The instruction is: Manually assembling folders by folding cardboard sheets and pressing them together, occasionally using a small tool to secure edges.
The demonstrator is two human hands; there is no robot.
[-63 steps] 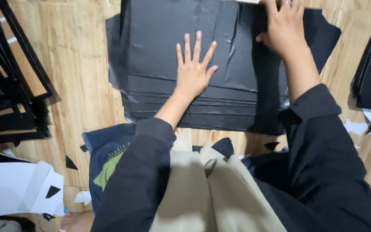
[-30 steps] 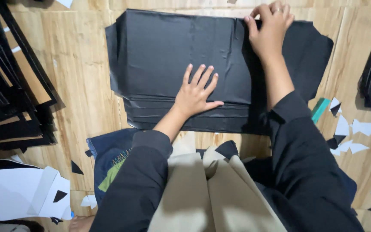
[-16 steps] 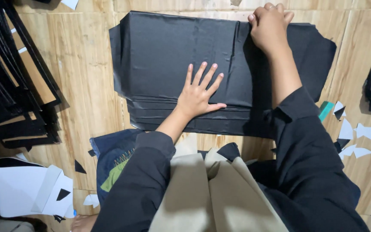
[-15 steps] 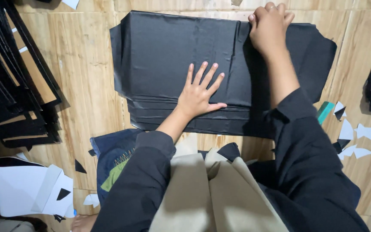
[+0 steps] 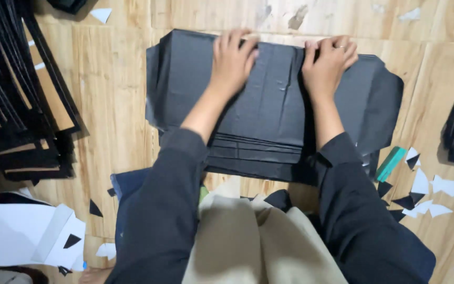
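In the head view, a stack of black sheets (image 5: 269,110) is seen lying flat on the wooden floor (image 5: 111,105), straight ahead of the seated person's knees. The left hand (image 5: 233,59) is placed at the far edge of the top sheet, left of the middle; its fingers (image 5: 226,41) are held together and curled over that edge, so the sheet is gripped there. The right hand (image 5: 326,62) is set just beside it at the same far edge, its fingers (image 5: 337,44) likewise together and bent down onto the sheet, a ring being worn on one of them. Both forearms are covered by dark sleeves (image 5: 174,173) and are stretched across the stack. Wrinkles are seen in the top sheet between the two hands.

To the left, a fanned pile of black folded pieces (image 5: 17,105) is laid on the floor, well apart from the stack. A white folded sheet (image 5: 27,236) is seen at the lower left. To the right of the stack, a green strip (image 5: 391,163) and scattered white and black paper scraps (image 5: 426,189) are strewn on the floor.
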